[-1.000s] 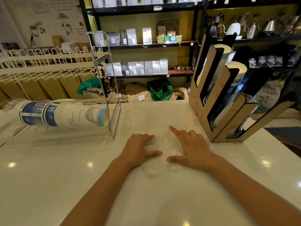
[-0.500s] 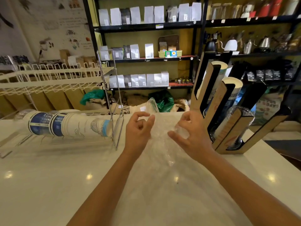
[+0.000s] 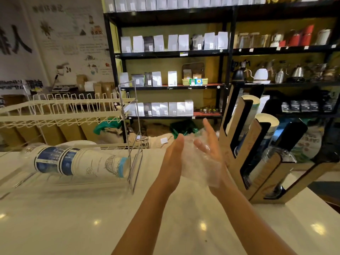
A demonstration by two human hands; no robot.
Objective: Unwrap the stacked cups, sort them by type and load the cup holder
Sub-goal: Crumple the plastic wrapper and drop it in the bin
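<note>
My left hand [image 3: 173,161] and my right hand [image 3: 211,153] are raised above the white counter [image 3: 92,227], palms facing each other. A crumpled clear plastic wrap [image 3: 193,159] is pressed between them. To the right stands the wooden cup holder [image 3: 257,173] with slanted slots; paper cup stacks [image 3: 268,126] fill the upper slots and clear plastic cups [image 3: 279,155] a lower one. On the left, a stack of paper cups [image 3: 82,164], white and blue, lies on its side in a wire rack.
A white wire rack [image 3: 64,111] stands at the left with a metal frame [image 3: 134,144] at its end. Black shelves [image 3: 171,54] with bags, kettles and jars line the back. Sacks and green bags lie behind the counter.
The wrap lay flat on the counter under both hands; my hands picked it up, lifted it and now squeeze it between the palms. The view has tilted upward.
</note>
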